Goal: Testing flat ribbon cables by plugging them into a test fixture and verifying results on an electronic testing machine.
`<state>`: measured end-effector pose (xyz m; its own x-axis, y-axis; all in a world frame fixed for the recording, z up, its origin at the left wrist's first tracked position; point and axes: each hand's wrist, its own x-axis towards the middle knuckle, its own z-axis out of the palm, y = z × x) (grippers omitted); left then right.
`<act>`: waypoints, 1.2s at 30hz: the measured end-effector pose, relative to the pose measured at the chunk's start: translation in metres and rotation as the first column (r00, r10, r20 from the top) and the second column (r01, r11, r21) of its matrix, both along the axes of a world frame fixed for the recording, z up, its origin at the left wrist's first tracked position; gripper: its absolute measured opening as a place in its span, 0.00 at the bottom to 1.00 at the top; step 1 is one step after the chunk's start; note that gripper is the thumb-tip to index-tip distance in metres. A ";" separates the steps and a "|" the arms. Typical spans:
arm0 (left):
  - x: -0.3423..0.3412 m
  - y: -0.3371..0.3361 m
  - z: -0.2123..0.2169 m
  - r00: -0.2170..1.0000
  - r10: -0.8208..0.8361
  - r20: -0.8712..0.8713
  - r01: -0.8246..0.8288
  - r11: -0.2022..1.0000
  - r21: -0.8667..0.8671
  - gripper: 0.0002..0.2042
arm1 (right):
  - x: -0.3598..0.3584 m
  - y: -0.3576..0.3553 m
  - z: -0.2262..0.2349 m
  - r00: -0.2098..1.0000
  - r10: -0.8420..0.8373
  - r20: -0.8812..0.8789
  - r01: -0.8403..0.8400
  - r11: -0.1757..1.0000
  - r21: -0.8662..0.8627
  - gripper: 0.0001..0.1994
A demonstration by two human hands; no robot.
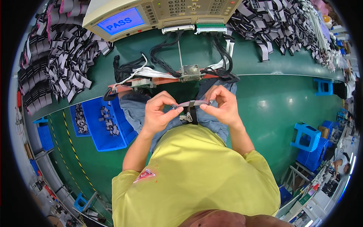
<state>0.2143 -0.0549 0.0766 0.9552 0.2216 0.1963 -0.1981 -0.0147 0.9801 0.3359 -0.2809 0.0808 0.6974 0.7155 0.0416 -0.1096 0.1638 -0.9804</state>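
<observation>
A short grey flat ribbon cable (193, 103) is stretched between my two hands above my lap. My left hand (160, 111) pinches the dark connector at its left end between thumb and fingers. At the other end, my right hand (222, 108) grips the second dark connector the same way; the fingertips partly cover both connectors. Just beyond my hands, a test fixture (190, 72) sits at the table's near edge, wired by black and white cable bundles to a beige cable tester (159, 17) with a lit blue screen.
Heaps of ribbon cables (72, 62) cover the table's left side, and another cable pile (272, 28) lies at the right. Blue bins (113, 142) holding small cable pieces stand on the floor at left. A blue stool (307, 136) stands at right.
</observation>
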 end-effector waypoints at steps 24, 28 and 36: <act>0.013 -0.010 -0.001 0.891 0.424 0.164 -0.447 0.753 0.483 0.14 | 0.003 0.042 0.000 0.463 -0.378 0.802 0.628 0.778 0.004 0.12; 0.013 -0.012 -0.002 0.891 0.422 0.165 -0.448 0.764 0.463 0.14 | 0.001 0.043 0.000 0.483 -0.380 0.789 0.631 0.775 -0.014 0.11; 0.015 -0.012 -0.003 0.891 0.422 0.166 -0.446 0.748 0.491 0.15 | 0.002 0.046 0.002 0.497 -0.385 0.778 0.653 0.756 -0.042 0.12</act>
